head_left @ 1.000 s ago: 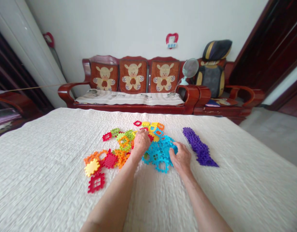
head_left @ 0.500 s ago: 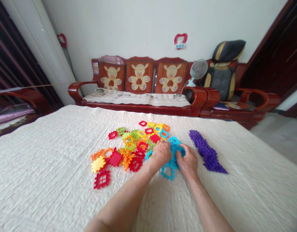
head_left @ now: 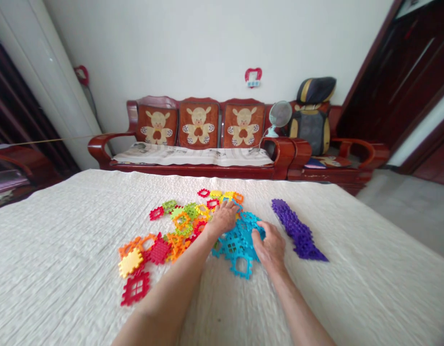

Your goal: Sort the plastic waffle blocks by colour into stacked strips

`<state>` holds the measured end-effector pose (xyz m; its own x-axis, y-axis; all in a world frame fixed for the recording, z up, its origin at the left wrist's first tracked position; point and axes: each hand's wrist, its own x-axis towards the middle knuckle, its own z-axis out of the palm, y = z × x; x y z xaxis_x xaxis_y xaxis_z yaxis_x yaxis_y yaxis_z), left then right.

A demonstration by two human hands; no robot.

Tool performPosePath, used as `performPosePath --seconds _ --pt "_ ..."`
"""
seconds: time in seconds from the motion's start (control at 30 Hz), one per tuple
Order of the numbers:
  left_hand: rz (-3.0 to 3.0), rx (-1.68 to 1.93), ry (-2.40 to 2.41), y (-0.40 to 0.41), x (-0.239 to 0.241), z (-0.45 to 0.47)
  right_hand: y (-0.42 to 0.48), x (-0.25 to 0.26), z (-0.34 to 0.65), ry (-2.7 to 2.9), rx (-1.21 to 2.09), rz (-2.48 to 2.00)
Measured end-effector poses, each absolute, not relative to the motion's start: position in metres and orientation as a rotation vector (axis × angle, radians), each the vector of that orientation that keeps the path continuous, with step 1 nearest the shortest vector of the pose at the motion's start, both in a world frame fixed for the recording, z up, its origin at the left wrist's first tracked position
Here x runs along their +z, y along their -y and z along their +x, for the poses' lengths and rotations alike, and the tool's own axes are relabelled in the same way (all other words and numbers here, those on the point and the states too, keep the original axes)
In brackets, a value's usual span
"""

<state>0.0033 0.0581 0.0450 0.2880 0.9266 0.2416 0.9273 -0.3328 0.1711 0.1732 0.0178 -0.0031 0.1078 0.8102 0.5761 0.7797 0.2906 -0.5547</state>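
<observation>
A pile of blue plastic interlocking tiles (head_left: 239, 238) with toothed edges lies on the cloth in front of me. My left hand (head_left: 224, 217) reaches over the far left of this pile, its fingers stretched toward a blue tile beside the yellow ones. On the pile's right side rests my right hand (head_left: 270, 244), thumb and fingers apart, at the edge of the blue tiles. Left of the hands spread mixed tiles: a red solid tile (head_left: 159, 249), a pale yellow tile (head_left: 131, 263), a red window tile (head_left: 135, 288), and orange and green ones. My left forearm covers part of them.
Purple tiles (head_left: 297, 230) form a long strip to the right. A white quilted cloth (head_left: 63, 250) covers the table. Behind it stand a wooden sofa (head_left: 283, 151) with bear cushions, a small fan (head_left: 280, 114) and a chair with a massage pad (head_left: 311, 129).
My left hand has moved away from the right hand, toward the far left of the blue pile, uncovering more blue tiles. My right hand stays beside them. The view has shifted slightly.
</observation>
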Motion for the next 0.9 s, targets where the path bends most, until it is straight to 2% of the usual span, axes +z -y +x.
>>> performPosePath --seconds 0.2,0.4,0.67,0.9 --pt "-2.5 -0.354 1.767 -0.048 0.054 -0.019 -0.015 -0.001 0.17 1.642 0.067 -1.483" --pt "-2.292 -0.313 1.988 -0.067 0.072 -0.022 -0.013 0.001 0.169 1.639 0.084 -1.493" --pt "-2.389 -0.265 1.938 -0.118 0.056 -0.011 -0.011 0.002 0.168 1.644 0.095 -1.535" --pt "-2.313 -0.103 2.032 -0.11 0.064 -0.028 -0.007 0.009 0.167 1.655 0.14 -1.577"
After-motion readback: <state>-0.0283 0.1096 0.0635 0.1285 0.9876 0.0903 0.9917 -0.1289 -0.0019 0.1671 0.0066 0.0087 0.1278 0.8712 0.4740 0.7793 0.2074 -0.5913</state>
